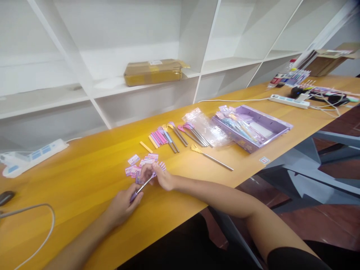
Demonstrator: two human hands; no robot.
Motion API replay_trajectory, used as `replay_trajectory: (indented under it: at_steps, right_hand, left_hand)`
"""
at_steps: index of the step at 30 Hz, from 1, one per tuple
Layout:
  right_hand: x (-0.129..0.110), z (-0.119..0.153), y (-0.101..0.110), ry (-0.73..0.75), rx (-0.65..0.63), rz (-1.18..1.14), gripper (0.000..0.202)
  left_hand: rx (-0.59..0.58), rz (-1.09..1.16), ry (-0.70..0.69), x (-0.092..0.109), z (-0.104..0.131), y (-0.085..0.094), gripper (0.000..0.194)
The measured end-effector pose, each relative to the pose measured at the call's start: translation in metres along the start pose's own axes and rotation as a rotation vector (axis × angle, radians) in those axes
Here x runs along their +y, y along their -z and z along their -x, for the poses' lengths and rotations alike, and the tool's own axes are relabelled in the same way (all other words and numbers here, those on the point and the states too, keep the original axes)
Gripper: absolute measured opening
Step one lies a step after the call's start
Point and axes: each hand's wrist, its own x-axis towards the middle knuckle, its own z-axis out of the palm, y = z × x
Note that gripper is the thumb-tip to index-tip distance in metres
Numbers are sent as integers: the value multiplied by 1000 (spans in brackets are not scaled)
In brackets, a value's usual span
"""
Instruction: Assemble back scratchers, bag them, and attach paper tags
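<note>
A purple back scratcher with a metal rod (146,183) is held between my two hands, tilted above the table. My left hand (126,198) is closed around its purple handle. Near the hand-shaped head, the fingers of my right hand (160,176) pinch the rod. Small printed cards (133,160) lie loosely piled just beyond my hands. Behind them are several pink and yellow handle sleeves (158,138) in a row, with one yellow sleeve (146,146) apart. More back scratchers (195,134) lie alongside, and a yellow-headed back scratcher (215,160) rests alone to the right.
Clear plastic bags (208,127) lie beside a purple tray (246,144) holding packaged items. Power strips (36,155) sit at the left and far right, trailing cables. White shelves with a taped carton (153,72) stand behind the table. Bottles (277,79) are at the far right.
</note>
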Motion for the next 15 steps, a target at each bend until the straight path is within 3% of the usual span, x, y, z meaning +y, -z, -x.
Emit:
replay_trajectory:
  at_steps: [15]
  right_hand:
    - [2,2,-12,83,-41,251,83]
  left_hand:
    - [88,-5,-34,-1,-2,-4,28]
